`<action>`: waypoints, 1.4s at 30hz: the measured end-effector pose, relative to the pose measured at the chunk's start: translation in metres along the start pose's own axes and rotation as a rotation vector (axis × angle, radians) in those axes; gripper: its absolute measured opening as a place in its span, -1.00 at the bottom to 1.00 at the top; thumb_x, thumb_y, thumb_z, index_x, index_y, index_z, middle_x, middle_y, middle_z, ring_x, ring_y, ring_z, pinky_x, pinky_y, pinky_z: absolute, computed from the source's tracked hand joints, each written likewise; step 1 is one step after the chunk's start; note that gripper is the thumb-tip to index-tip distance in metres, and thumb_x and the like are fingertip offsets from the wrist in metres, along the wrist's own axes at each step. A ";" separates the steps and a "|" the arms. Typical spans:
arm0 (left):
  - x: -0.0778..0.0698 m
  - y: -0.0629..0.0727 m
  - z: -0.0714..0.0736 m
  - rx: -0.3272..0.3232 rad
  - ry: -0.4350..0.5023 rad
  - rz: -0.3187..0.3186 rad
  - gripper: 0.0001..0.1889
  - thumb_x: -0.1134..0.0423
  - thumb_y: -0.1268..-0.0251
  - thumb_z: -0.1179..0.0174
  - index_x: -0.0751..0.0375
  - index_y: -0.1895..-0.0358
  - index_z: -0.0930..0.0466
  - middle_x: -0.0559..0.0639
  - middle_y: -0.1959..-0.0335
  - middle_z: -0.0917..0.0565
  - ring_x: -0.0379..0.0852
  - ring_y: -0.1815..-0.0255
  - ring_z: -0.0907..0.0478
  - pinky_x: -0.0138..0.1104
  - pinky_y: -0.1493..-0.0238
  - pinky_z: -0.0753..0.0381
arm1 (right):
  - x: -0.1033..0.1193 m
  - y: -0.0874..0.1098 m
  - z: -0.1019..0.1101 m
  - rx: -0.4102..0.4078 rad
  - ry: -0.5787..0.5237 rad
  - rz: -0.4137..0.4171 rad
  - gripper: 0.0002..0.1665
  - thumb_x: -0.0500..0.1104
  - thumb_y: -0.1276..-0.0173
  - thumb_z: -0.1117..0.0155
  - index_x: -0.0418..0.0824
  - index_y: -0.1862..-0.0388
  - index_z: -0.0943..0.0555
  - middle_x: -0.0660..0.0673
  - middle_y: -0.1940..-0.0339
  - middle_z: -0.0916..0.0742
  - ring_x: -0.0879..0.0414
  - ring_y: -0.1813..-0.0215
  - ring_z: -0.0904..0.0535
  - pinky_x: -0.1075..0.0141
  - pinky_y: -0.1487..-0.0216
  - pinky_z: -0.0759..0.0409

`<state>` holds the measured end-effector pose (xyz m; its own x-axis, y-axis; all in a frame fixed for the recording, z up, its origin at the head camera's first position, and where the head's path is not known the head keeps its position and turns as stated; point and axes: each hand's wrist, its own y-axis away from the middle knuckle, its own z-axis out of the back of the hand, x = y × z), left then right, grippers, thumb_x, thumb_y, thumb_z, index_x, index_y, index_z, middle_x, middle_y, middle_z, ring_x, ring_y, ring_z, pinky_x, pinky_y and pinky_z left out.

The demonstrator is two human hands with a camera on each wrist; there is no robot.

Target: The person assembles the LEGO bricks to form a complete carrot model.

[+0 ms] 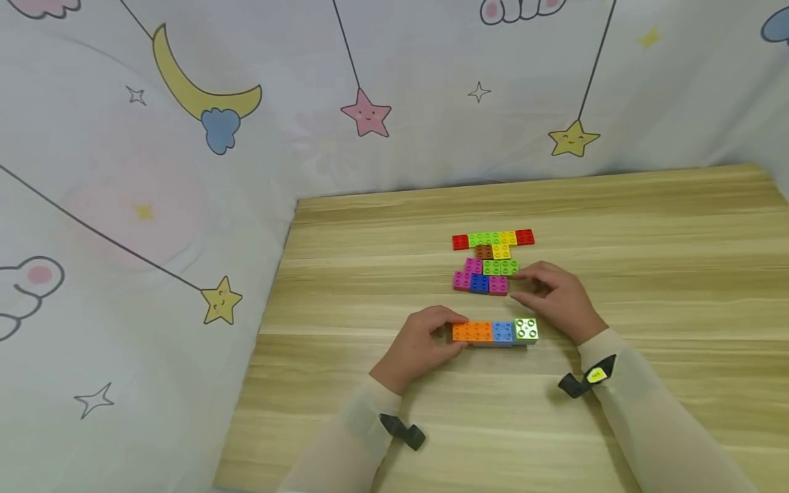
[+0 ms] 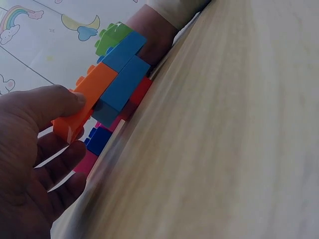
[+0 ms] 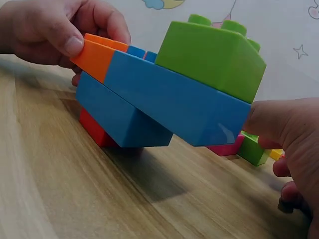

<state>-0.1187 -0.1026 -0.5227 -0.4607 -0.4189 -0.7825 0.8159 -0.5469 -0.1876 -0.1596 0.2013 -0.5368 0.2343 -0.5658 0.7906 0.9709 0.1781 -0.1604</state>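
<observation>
My left hand [image 1: 419,346] pinches the left end of an orange brick [image 1: 471,331] between thumb and fingers. That brick forms one row with a blue brick [image 3: 174,94], and a green brick [image 3: 212,57] sits on the blue one's right end. Beneath the row are a lower blue brick [image 3: 119,109] and a red brick [image 3: 94,127] at the table. My right hand [image 1: 557,301], thumb and index finger apart, has its fingertips right at the right end of a group of pink [image 1: 498,285], dark blue [image 1: 479,283] and light green bricks [image 1: 501,267].
Behind that group lies a row of red [image 1: 524,237], green [image 1: 483,239] and yellow bricks, with a brown brick [image 1: 483,252] and a yellow one in front. All stand on a wooden table [image 1: 345,274]. A patterned cloth [image 1: 431,150] hangs along its back and left.
</observation>
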 end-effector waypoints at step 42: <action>0.000 0.000 0.001 0.006 -0.007 -0.005 -0.63 0.23 -0.23 -0.51 -0.01 -0.11 -0.74 -0.24 -0.02 -0.72 -0.31 -0.02 -0.59 -0.38 -0.11 -0.60 | 0.031 0.014 0.015 0.035 -0.069 -0.026 -0.67 -0.08 -0.30 -0.57 -0.04 -0.01 -0.72 -0.07 0.27 -0.66 0.04 0.26 -0.46 0.36 0.30 -0.43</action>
<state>-0.1185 -0.1031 -0.5221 -0.4673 -0.4210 -0.7774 0.8115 -0.5531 -0.1883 -0.1396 0.1987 -0.5057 0.2037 -0.5142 0.8331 0.9740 0.1924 -0.1194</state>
